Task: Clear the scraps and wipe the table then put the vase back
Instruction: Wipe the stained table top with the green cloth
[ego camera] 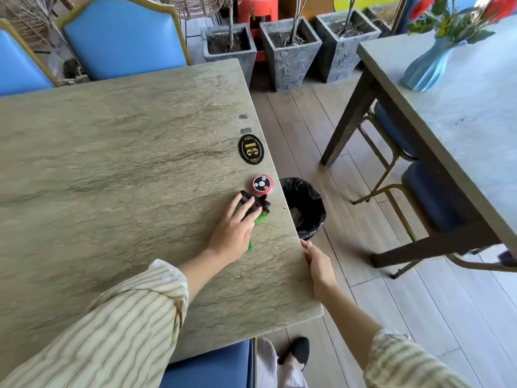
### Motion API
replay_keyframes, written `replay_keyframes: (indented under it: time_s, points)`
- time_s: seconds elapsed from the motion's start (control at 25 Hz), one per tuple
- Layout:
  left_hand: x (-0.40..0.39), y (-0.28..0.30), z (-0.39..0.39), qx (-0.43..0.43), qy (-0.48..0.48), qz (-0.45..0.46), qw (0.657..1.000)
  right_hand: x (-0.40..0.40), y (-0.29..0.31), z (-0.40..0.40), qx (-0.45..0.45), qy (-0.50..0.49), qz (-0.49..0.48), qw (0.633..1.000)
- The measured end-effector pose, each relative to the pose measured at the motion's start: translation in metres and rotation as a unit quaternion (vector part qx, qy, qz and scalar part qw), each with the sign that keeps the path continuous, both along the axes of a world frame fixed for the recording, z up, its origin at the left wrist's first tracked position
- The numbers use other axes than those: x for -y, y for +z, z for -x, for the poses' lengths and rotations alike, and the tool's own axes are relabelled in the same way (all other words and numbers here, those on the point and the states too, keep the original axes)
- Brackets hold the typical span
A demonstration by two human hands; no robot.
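My left hand (233, 231) lies flat on a green cloth (258, 219) near the right edge of the stone table (112, 163), pressing it against dark scraps (258, 204). My right hand (317, 263) rests at the table's right edge, fingers curled against the rim, holding nothing that I can see. Just beyond the edge, on the floor, stands a bin (303, 208) lined with a black bag. The blue vase (428, 65) with red flowers stands on the neighbouring table (461, 121) at the far right.
A red call button (262, 184) and an oval number plate (251, 149) sit by the table's right edge. Blue chairs (123, 37) stand at the far side, grey planters (289, 51) beyond. A blue seat (209, 368) is below me.
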State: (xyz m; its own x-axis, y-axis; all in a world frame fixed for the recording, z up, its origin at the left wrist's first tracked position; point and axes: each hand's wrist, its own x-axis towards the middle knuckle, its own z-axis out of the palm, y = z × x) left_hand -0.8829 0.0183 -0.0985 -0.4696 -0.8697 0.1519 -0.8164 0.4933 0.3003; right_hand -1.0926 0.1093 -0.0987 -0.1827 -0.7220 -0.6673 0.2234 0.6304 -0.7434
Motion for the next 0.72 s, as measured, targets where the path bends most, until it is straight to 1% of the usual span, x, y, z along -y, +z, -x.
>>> replay_keyframes:
  time_s: [0.04,0.12,0.24,0.36,0.48,0.56,0.64,0.68,0.72]
  points:
    - [-0.007,-0.001,0.009,0.005,-0.029,-0.006,1.0,-0.001,-0.004,0.002,0.029,-0.02,-0.012,0.999]
    - [-0.008,0.001,0.029,0.011,-0.051,-0.012,0.999,-0.003,-0.008,0.003,0.047,-0.055,-0.014,0.997]
    - [0.002,0.007,0.05,0.023,-0.036,-0.018,0.999,-0.003,-0.006,0.0,0.037,-0.079,-0.002,0.996]
    - [0.0,0.007,0.052,0.031,-0.032,-0.019,0.999,-0.004,-0.002,-0.001,0.045,-0.088,-0.003,0.995]
    - [-0.01,0.01,0.061,0.03,-0.078,-0.025,0.996,-0.004,0.0,-0.001,0.059,-0.094,-0.021,0.994]
    - [-0.025,0.008,0.067,0.022,-0.145,-0.03,0.989,-0.005,0.003,0.005,0.125,-0.148,-0.037,0.98]
    - [-0.055,0.005,0.068,0.023,-0.215,-0.035,0.976,-0.007,0.007,0.02,0.216,-0.216,-0.043,0.951]
    - [-0.073,0.005,0.068,0.019,-0.232,-0.041,0.972,-0.007,0.009,0.032,0.241,-0.231,-0.041,0.942]
    - [-0.089,0.005,0.068,0.014,-0.237,-0.047,0.97,-0.006,0.009,0.044,0.241,-0.233,-0.043,0.941]
